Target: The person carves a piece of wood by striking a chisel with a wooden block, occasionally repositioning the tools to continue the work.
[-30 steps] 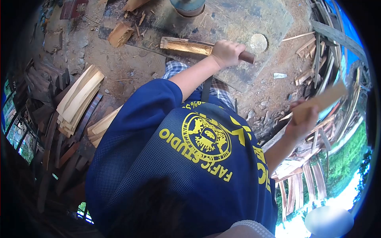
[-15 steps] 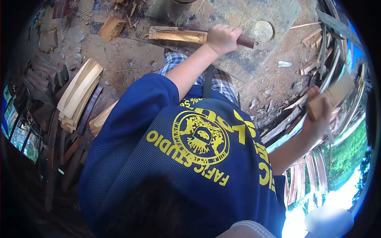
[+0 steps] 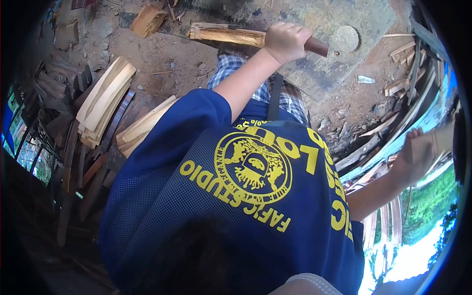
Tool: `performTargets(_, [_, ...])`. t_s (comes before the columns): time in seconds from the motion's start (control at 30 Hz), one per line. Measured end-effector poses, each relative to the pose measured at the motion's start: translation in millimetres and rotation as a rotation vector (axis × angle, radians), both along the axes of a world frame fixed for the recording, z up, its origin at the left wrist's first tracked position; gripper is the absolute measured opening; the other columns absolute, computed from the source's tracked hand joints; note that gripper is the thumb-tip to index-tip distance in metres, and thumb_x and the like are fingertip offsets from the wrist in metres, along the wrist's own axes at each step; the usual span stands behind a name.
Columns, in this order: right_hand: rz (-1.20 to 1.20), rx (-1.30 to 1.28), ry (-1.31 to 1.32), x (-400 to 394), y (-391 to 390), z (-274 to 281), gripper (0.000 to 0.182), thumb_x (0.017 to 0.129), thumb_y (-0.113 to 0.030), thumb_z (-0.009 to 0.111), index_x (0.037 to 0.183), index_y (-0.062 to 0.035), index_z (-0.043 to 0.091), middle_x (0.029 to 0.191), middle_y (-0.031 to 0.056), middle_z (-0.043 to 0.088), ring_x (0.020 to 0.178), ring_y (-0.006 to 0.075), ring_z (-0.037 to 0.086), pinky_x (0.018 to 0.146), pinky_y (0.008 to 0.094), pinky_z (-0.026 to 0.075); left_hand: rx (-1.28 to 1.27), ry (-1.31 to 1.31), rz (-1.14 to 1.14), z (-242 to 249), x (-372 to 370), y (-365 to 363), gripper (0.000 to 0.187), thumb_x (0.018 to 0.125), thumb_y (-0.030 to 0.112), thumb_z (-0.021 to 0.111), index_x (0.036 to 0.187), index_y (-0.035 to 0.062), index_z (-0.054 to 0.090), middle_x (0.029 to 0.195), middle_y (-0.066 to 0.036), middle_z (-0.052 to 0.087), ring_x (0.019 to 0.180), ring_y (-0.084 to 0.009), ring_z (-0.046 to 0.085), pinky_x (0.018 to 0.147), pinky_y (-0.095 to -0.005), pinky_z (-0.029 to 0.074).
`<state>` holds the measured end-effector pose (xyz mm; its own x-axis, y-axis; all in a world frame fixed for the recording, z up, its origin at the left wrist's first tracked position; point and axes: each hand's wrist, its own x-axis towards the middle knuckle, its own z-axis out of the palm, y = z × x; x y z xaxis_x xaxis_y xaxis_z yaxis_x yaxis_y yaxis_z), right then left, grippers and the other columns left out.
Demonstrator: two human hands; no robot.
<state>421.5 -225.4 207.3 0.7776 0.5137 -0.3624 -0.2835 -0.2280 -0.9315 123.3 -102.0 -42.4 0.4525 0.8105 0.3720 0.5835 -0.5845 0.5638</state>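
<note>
My left hand [image 3: 288, 42] is closed around a length of wood [image 3: 228, 35] held low over a worn board [image 3: 295, 73]. Its left part is pale and split-looking. From the other side of my fist sticks a smooth, dark brown, rounded end [image 3: 317, 47]; whether both parts are one piece is hidden by my fingers. At the far right, my right hand [image 3: 414, 158] is raised away from the board, blurred, gripping a pale wooden block [image 3: 444, 137] that runs into the dark edge of the view.
A stack of pale split wood [image 3: 105, 101] stands at left, with more pale pieces [image 3: 145, 125] beside my sleeve. A short chunk [image 3: 148, 21] lies at the board's upper left. A round disc [image 3: 346, 39] is on the board. Wood scraps [image 3: 403, 51] litter the right.
My right hand has swung outward and down to the right with the wooden block. My left hand keeps its hold; the whole scene has shifted slightly rightward.
</note>
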Motion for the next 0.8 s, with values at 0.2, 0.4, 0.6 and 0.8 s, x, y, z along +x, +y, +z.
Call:
performTargets(0.2, [0.712,-0.582,-0.469,-122.2,-14.6,-134.9,0.034,0.089,-0.019,0.062,0.116,0.0003,0.054,0.092,0.0131,0.061,0.082,0.0222,0.06,0.077,0.0324,0.051,0.008,0.102,0.01,-16.1,-14.6,-0.7,0.016,0.061,0.028,0.074,0.067,0.0207,0.061,0.064,0.002,0.066,0.06,-0.0152,0.066,0.054,-0.0295,0.048])
performTargets(0.4, [0.348,-0.539,0.237,-109.8,7.3,-69.4,0.03,0.091,-0.023,0.065,0.111,-0.0039,0.052,0.083,0.0104,0.062,0.07,0.0176,0.061,0.061,0.0283,0.051,0.031,0.007,-0.08,-6.6,-0.5,-5.5,0.019,0.058,0.028,0.077,0.067,0.0213,0.062,0.064,0.005,0.065,0.06,-0.0127,0.065,0.055,-0.0278,0.048])
performTargets(0.6, [0.065,-0.353,-0.105,-0.6,-59.5,28.4,0.038,0.094,-0.027,0.063,0.117,0.0024,0.057,0.1,0.0198,0.063,0.088,0.0258,0.061,0.071,0.0328,0.054,-0.03,-0.119,-0.207,9.9,53.0,-32.3,0.008,0.064,0.023,0.068,0.063,0.0193,0.06,0.06,0.001,0.065,0.056,-0.0164,0.066,0.051,-0.0298,0.048])
performTargets(0.8, [0.115,-0.794,-0.807,42.5,-80.7,118.0,0.043,0.094,-0.02,0.06,0.122,0.0093,0.045,0.106,0.0246,0.055,0.094,0.0301,0.055,0.085,0.0361,0.05,-0.141,0.013,-0.214,-9.0,85.0,-27.1,0.01,0.069,0.021,0.068,0.076,0.0149,0.066,0.073,-0.003,0.07,0.062,-0.019,0.068,0.052,-0.0315,0.05])
